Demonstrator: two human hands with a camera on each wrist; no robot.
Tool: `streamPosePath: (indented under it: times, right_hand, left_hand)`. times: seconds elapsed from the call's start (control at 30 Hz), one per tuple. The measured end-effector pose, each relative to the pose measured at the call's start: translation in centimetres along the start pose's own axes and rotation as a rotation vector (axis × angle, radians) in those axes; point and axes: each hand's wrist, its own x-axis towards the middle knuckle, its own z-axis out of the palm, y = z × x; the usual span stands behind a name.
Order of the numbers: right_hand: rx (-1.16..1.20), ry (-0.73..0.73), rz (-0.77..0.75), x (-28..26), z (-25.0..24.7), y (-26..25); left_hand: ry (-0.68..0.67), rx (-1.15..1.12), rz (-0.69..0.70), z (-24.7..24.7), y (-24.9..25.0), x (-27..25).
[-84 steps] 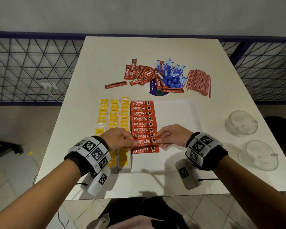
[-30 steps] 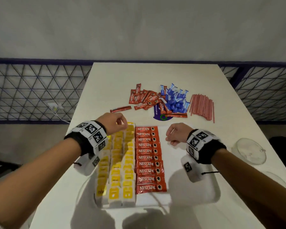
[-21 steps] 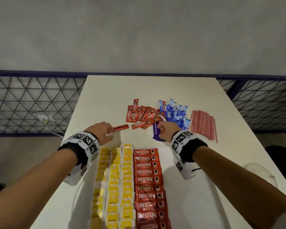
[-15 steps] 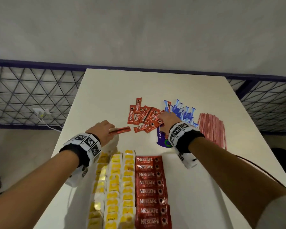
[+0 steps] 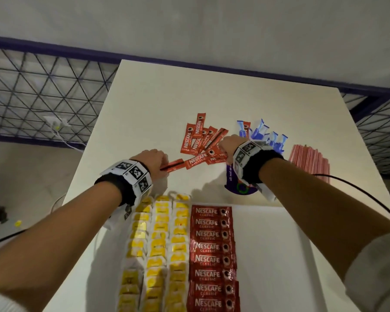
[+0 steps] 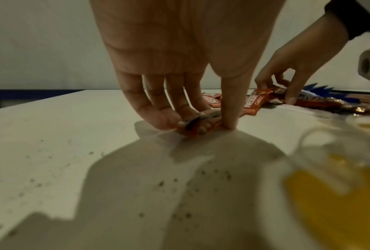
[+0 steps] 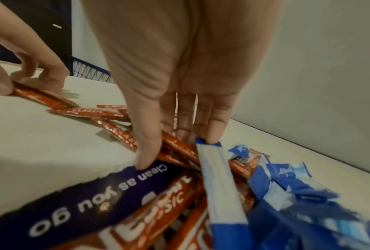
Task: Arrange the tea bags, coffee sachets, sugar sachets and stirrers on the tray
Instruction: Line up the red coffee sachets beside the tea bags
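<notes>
The white tray [image 5: 270, 244] holds three columns of yellow tea bags [image 5: 160, 244] and one column of red coffee sachets [image 5: 212, 257]. Beyond it lies a loose pile of coffee sachets [image 5: 196, 138], with blue sugar sachets [image 5: 262, 135] and red stirrers [image 5: 309, 161] to its right. My left hand [image 5: 155, 162] pinches the end of a lone coffee sachet [image 5: 173, 165] between thumb and fingers [image 6: 166, 118] on the table. My right hand [image 5: 227, 146] reaches into the pile, thumb and fingers [image 7: 147, 152] closing on a coffee sachet [image 7: 175, 143]; a blue sugar sachet [image 7: 220, 182] leans against its fingertips.
A purple sticker [image 5: 234, 183] lies under the pile near the tray's far edge. The white table [image 5: 167, 97] is bare at the back. Wire mesh railing [image 5: 43, 86] borders both sides. A black cable [image 5: 358, 190] trails from my right wrist.
Both hands left the tray's coffee column and reached forward. The left took hold of the lone sachet; the right went into the loose pile. The head view shifted forward.
</notes>
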Motion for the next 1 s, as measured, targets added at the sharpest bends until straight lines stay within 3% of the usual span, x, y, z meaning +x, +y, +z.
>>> streamPosePath:
  times: [0.17, 0.4, 0.5, 0.63, 0.7, 0.8, 1.0]
  right_hand:
    - [-0.107, 0.069, -0.089, -0.3, 0.4, 0.0]
    - [-0.002, 0.108, -0.162, -1.4, -1.3, -1.0]
    - [0.236, 0.163, -0.109, -2.2, -2.5, -1.2]
    - [0.828, 0.327, 0.006, -2.1, -3.3, -0.8]
    - [0.965, 0.397, 0.045, -1.7, -3.7, -0.4]
    - [0.784, 0.332, 0.031, -1.1, -3.2, 0.2]
    - [0.355, 0.035, -0.057, 0.0, -2.3, 0.5]
  left_hand:
    - [-0.042, -0.082, -0.052, -0.2, 0.4, -0.8]
    - [0.085, -0.479, -0.089, -0.7, 0.7, -1.0]
    - [0.091, -0.454, -0.112, -1.4, 1.6, -0.5]
    - [0.043, -0.317, -0.098, -1.7, 3.4, 0.6]
    - [0.037, -0.291, -0.096, -1.5, 4.4, 1.2]
    - [0.035, -0.255, -0.099, -0.9, 5.3, 2.2]
    - [-0.007, -0.177, -0.044, -0.4, 4.9, 2.9]
